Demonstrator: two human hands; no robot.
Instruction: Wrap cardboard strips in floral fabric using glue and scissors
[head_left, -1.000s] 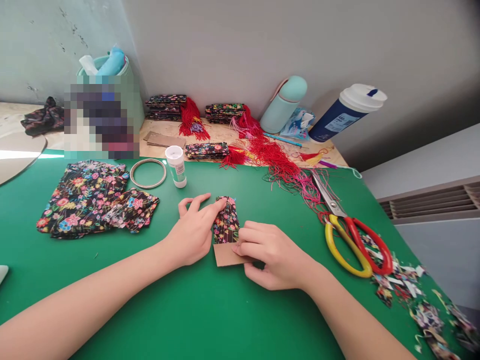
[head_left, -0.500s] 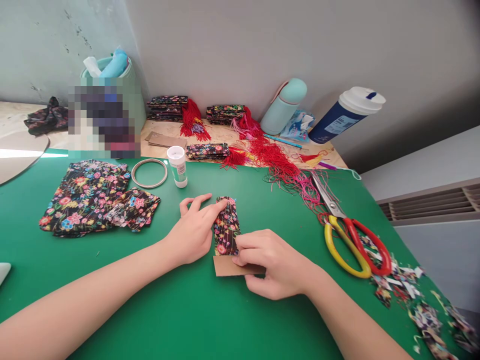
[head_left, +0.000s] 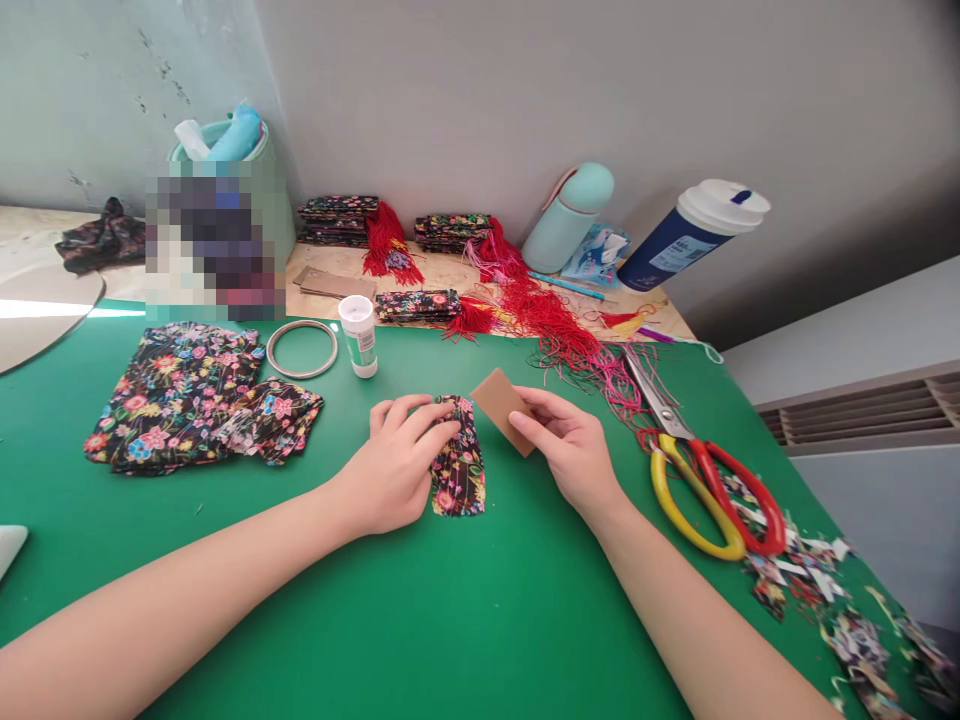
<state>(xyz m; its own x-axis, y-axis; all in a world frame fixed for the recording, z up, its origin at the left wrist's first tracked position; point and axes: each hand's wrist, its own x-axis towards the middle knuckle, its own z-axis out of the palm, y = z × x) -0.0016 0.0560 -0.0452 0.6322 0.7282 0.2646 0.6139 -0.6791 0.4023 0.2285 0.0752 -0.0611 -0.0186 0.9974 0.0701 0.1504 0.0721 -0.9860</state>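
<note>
A narrow strip of black floral fabric lies flat on the green mat. My left hand rests on its upper left part, fingers stretched out over the cloth. To the right of the strip, my right hand pinches a brown piece of cardboard between thumb and fingers, tilted and raised off the mat. Left of my hands lie folded floral fabric, a smaller fabric piece, a roll of tape and a white glue stick.
Scissors with red and yellow handles lie at right, beside fabric scraps. Behind are red tassels, tangled red threads, stacked floral pieces, cardboard strips, a mint bottle and a dark blue cup.
My right hand has lifted the cardboard off the lower end of the fabric strip and turned it, up and to the right. My left hand has shifted slightly, its fingers still on the fabric.
</note>
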